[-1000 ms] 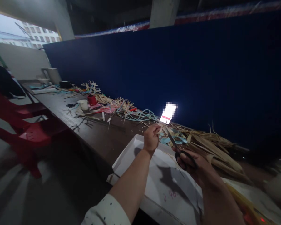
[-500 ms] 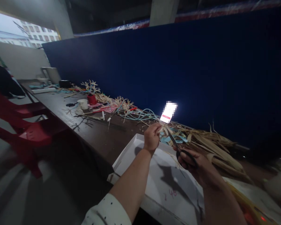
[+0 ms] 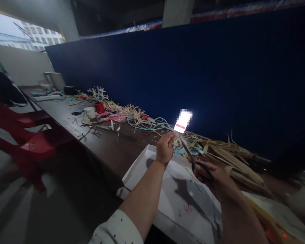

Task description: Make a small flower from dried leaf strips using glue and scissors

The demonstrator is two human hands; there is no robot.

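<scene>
My left hand [image 3: 165, 148] is closed, fingertips pinching a small pale piece of dried plant material [image 3: 178, 139]. Black-handled scissors [image 3: 189, 154] are gripped in my right hand [image 3: 216, 178], their blades reaching up and left to the pale piece. Whether the blades are apart is too small to tell. Both hands hover above a shallow white cardboard box [image 3: 152, 184] with pink handwritten marks. Just beyond my left hand, a phone [image 3: 181, 125] with a bright screen stands propped up.
Dried husk strips [image 3: 240, 162] lie to the right, with blue scraps [image 3: 193, 149] nearer the middle. Blue tubing [image 3: 157, 123], a red thread spool [image 3: 99, 107], a white cup [image 3: 89, 112] and other scissors [image 3: 77, 114] lie leftward. Red chairs [image 3: 38, 142] stand beside the table.
Almost nothing differs. My right hand and the scissors have shifted very slightly; my left hand keeps its pinch on the pale piece in the same place.
</scene>
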